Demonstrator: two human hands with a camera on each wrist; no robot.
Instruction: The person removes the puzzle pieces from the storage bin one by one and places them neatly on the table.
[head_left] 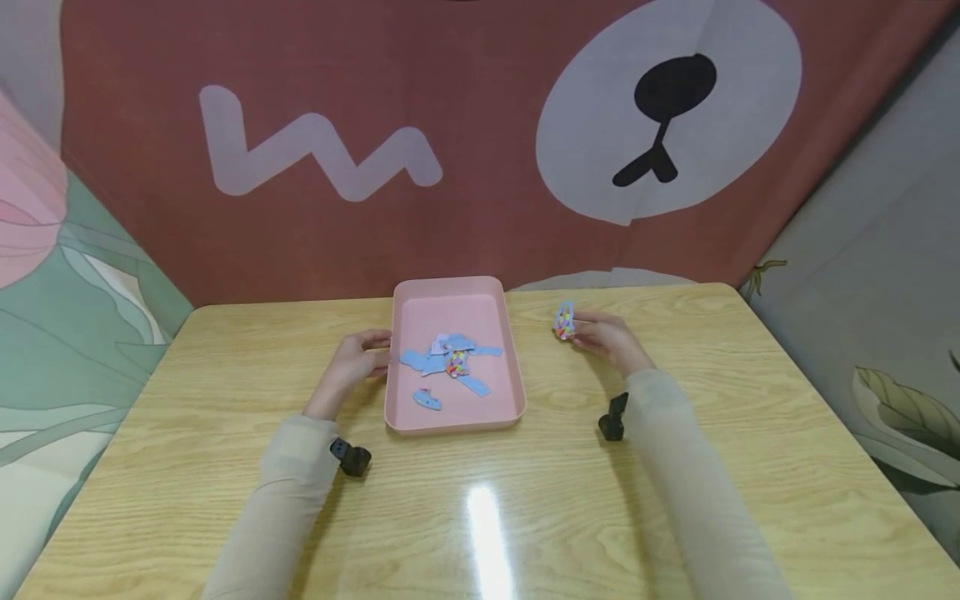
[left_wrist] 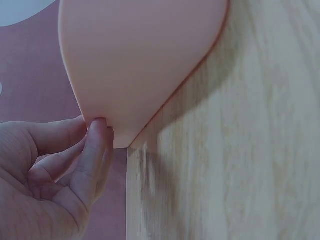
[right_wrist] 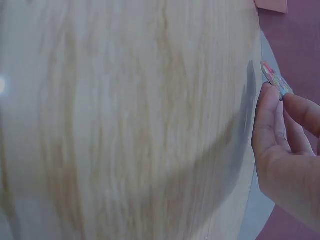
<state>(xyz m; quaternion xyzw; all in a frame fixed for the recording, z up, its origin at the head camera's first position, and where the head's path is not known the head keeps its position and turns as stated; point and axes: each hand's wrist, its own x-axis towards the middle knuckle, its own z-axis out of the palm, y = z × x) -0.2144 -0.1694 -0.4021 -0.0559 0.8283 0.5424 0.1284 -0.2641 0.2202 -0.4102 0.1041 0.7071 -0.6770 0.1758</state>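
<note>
On the table stands a shallow pink tray [head_left: 453, 421] holding several flat light-blue cut-out pieces [head_left: 474, 385], heaped around its middle. One piece [head_left: 456, 364] in the heap has multicoloured dots. At the tray's left side, my left hand [head_left: 352, 367] holds its wall, thumb and fingers meeting at the rim [left_wrist: 75, 102] in the left wrist view. Right of the tray, my right hand [head_left: 607, 337] pinches a small flat cut-out piece [head_left: 565, 321] with a blue edge and multicoloured dots, raised above the table. The right wrist view shows this piece [right_wrist: 276, 80] nearly edge-on between thumb and fingertips.
A light wood table [head_left: 247, 367] carries the tray near its back edge. Behind it hangs a reddish-brown cloth [head_left: 480, 225] with white and black shapes. Leaf-patterned cloth [head_left: 885, 250] covers the right side. A black wrist camera [head_left: 352, 460] sits on each sleeve.
</note>
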